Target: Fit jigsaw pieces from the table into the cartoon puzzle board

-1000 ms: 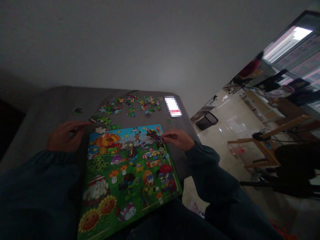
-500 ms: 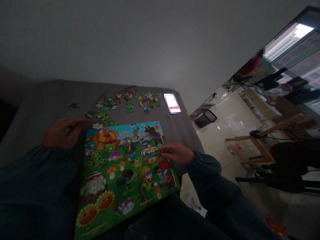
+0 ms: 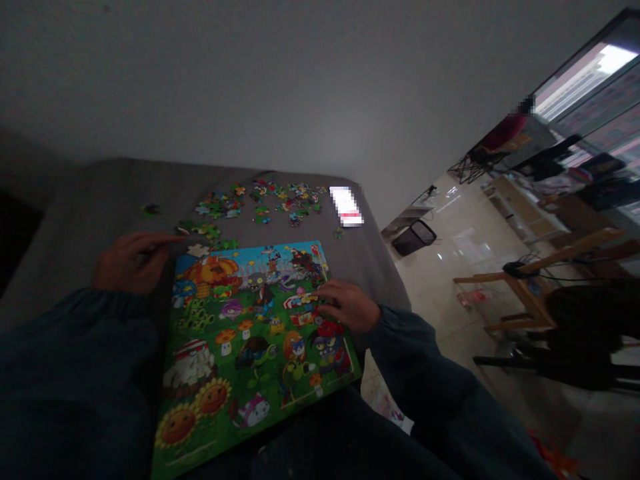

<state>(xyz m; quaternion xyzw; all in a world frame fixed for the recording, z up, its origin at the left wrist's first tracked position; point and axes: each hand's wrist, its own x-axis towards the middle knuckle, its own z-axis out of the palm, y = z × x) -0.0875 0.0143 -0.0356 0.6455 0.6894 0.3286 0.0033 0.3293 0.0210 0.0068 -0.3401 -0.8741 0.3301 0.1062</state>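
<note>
A puzzle board [image 3: 295, 433] with cartoon plants and zombies rests partly over my lap and the grey cloth surface. My right hand [image 3: 350, 305] lies over its right side, fingertips at the picture and a gap between thumb and fingers; nothing shows in it. Left of the board, my left hand [image 3: 134, 261] stretches its index finger toward a small cluster of jigsaw pieces [image 3: 207, 230]. Its fingertip is at or very near these pieces, and contact is unclear. A pale, face-down piece [image 3: 199, 250] lies at the board's upper left corner.
More loose jigsaw pieces [image 3: 220, 205] are spread along the back, with one piece [image 3: 150, 210] apart at left and another [image 3: 339, 233] at right. A lit phone [image 3: 347, 206] lies at the back right. Beyond are a dark bin [image 3: 414, 239] and a wooden chair [image 3: 530, 287].
My right hand has loosened and shifted slightly left, its thumb now apart from its fingers. My left hand stays by the same pieces. The view has moved slightly.
</note>
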